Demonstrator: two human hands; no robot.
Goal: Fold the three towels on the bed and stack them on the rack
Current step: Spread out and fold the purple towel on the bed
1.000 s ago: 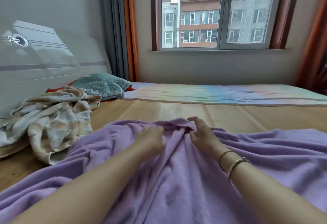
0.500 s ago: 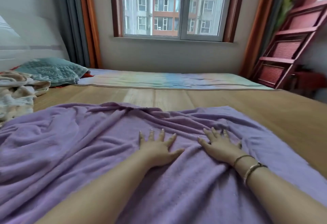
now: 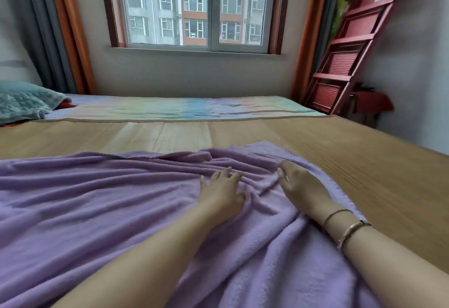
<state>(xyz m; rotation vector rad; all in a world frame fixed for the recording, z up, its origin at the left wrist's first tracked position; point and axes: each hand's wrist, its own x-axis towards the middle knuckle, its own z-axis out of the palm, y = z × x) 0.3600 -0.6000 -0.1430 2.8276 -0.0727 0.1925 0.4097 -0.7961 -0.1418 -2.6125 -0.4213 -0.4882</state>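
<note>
The red rack [image 3: 349, 47] leans by the wall to my right, beyond the bed's far corner; its slatted shelves look bare from here. On the bed [image 3: 364, 162], over the woven mat, the purple towel [image 3: 109, 210] lies spread and wrinkled across the near side. My left hand [image 3: 223, 193] rests palm down on it, fingers [image 3: 222, 174] fairly straight and spread, pressing on the folds without gripping. My right hand [image 3: 303, 186] lies flat just beside it near the towel's right edge, fingers relaxed, two bracelets [image 3: 347, 227] on the wrist. A teal pillow [image 3: 21, 103] sits at the far left.
</note>
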